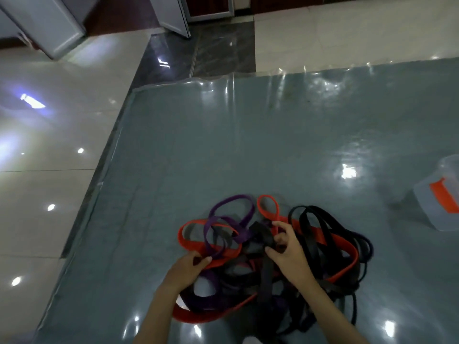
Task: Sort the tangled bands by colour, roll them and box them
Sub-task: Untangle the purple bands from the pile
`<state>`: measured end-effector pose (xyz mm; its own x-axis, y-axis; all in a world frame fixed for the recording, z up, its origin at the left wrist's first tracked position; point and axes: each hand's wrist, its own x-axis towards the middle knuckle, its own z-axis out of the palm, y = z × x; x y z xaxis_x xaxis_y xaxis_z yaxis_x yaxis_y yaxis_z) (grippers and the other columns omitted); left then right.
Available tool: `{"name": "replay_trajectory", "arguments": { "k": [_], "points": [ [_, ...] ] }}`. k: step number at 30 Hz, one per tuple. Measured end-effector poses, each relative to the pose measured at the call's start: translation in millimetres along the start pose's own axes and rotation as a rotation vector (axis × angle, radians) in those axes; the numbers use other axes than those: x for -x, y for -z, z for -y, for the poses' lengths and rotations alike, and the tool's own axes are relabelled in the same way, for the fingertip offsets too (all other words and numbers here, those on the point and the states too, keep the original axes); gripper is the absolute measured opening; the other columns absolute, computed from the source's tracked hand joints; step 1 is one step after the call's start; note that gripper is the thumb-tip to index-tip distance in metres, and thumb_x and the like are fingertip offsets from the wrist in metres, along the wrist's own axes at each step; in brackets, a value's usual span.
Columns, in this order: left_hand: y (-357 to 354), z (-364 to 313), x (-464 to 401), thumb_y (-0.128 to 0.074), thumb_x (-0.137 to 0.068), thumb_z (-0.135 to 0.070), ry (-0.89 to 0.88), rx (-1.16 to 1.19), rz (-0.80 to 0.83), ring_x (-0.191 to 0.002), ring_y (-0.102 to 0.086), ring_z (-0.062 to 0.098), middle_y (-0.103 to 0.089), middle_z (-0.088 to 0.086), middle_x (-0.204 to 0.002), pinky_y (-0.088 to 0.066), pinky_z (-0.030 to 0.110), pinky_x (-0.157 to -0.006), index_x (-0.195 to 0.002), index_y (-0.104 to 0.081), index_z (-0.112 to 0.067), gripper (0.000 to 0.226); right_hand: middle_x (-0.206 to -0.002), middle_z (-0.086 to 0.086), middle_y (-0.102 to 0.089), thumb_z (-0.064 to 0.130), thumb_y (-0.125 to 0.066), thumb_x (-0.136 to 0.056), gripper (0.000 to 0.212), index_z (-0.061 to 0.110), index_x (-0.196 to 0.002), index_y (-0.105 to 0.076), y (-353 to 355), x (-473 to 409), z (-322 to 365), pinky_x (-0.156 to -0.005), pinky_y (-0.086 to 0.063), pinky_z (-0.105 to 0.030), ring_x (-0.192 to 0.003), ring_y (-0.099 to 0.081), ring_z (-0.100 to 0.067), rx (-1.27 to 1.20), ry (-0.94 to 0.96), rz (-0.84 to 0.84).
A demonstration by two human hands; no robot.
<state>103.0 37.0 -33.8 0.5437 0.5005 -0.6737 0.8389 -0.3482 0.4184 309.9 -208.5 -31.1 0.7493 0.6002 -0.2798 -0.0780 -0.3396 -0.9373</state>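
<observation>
Tangled bands (270, 254) heaped near the front of a glossy grey mat (223, 150).

Left hand (185, 269) pinching a red band (218, 260) at the heap's left; right hand (289, 252) curled round a black band (264, 240) in the middle. Clear box (439, 194) with an orange clasp at far right. Beyond the mat: shiny pale floor tiles (49, 170), a dark marble strip (221, 50), white cabinets (47, 23) at the far left.

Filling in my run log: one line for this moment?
stage: untangling | left hand: grips red band | right hand: pinches black band | box: right
</observation>
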Motion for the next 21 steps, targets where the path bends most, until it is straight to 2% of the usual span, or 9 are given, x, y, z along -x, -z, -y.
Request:
{"name": "replay_trajectory", "arguments": {
  "k": [4,7,10,13,15,16,17,19,21],
  "points": [
    [9,17,2,-0.081,-0.085,-0.057,-0.126,0.222,0.093,-0.103,-0.071,0.0,-0.077,-0.016,-0.109,-0.053,0.021,-0.092,-0.109,-0.073,-0.034,0.035,-0.089,-0.007,-0.07,-0.006,-0.074,-0.088,0.07,0.041,-0.134,-0.051,18,6,9,-0.089,-0.057,-0.031,-0.092,-0.071,-0.021,-0.003,0.016,-0.063],
    [9,32,12,-0.089,-0.083,-0.041,-0.169,0.409,0.071,-0.104,-0.072,0.0,-0.078,-0.018,-0.11,-0.055,0.016,-0.089,-0.114,-0.075,-0.031,0.035,-0.096,-0.009,-0.068,-0.002,-0.075,-0.092,0.06,0.026,-0.14,-0.052,15,23,4,-0.091,-0.057,-0.037,-0.096,-0.069,-0.026,0.079,-0.076,-0.106],
    [5,47,18,-0.087,-0.086,-0.023,-0.114,0.512,-0.011,-0.102,-0.074,0.01,-0.08,-0.004,-0.104,-0.057,0.025,-0.093,-0.109,-0.076,-0.023,0.026,-0.115,-0.007,-0.064,0.008,-0.074,-0.096,0.054,0.014,-0.144,-0.051,7,46,-4,-0.093,-0.05,-0.032,-0.11,-0.064,-0.026,0.234,-0.186,-0.075],
    [5,56,28,-0.085,-0.089,-0.021,-0.098,0.499,-0.032,-0.098,-0.073,0.018,-0.08,0.0,-0.102,-0.056,0.025,-0.085,-0.107,-0.077,-0.015,0.02,-0.127,-0.006,-0.059,0.008,-0.073,-0.096,0.048,0.014,-0.141,-0.057,-9,69,-2,-0.104,-0.049,-0.036,-0.121,-0.056,-0.023,0.433,-0.043,-0.146],
    [6,57,36,-0.083,-0.091,-0.024,-0.11,0.429,-0.084,-0.087,-0.072,0.018,-0.079,0.0,-0.096,-0.056,0.024,-0.073,-0.102,-0.077,-0.016,0.015,-0.123,0.001,-0.061,0.008,-0.071,-0.097,0.036,0.017,-0.132,-0.064,-22,81,3,-0.104,-0.05,-0.038,-0.119,-0.055,-0.019,0.554,0.127,-0.246],
    [6,57,40,-0.082,-0.092,-0.026,-0.111,0.389,-0.127,-0.079,-0.071,0.017,-0.079,0.002,-0.093,-0.056,0.027,-0.07,-0.1,-0.077,-0.016,0.014,-0.117,0.006,-0.062,0.008,-0.069,-0.098,0.03,0.019,-0.126,-0.066,-29,86,7,-0.1,-0.053,-0.036,-0.113,-0.057,-0.015,0.554,0.195,-0.273],
    [7,55,44,-0.082,-0.092,-0.029,-0.106,0.356,-0.179,-0.072,-0.068,0.017,-0.078,0.004,-0.089,-0.056,0.032,-0.068,-0.096,-0.077,-0.016,0.014,-0.11,0.011,-0.063,0.008,-0.066,-0.1,0.025,0.022,-0.121,-0.067,-36,90,10,-0.093,-0.056,-0.035,-0.105,-0.061,-0.012,0.521,0.24,-0.26],
    [10,50,52,-0.082,-0.091,-0.035,-0.094,0.293,-0.28,-0.067,-0.069,0.022,-0.076,0.006,-0.081,-0.06,0.041,-0.067,-0.088,-0.077,-0.014,0.022,-0.096,0.014,-0.066,0.013,-0.065,-0.102,0.018,0.027,-0.114,-0.068,-51,95,17,-0.081,-0.059,-0.037,-0.088,-0.066,-0.009,0.425,0.261,-0.116],
    [11,38,61,-0.081,-0.09,-0.042,-0.088,0.258,-0.339,-0.069,-0.071,0.023,-0.073,0.004,-0.074,-0.062,0.045,-0.066,-0.082,-0.074,-0.015,0.03,-0.093,0.011,-0.071,0.032,-0.069,-0.1,0.015,0.033,-0.116,-0.069,-69,98,26,-0.082,-0.059,-0.037,-0.088,-0.07,-0.01,0.318,0.187,0.105]
  ]
}}
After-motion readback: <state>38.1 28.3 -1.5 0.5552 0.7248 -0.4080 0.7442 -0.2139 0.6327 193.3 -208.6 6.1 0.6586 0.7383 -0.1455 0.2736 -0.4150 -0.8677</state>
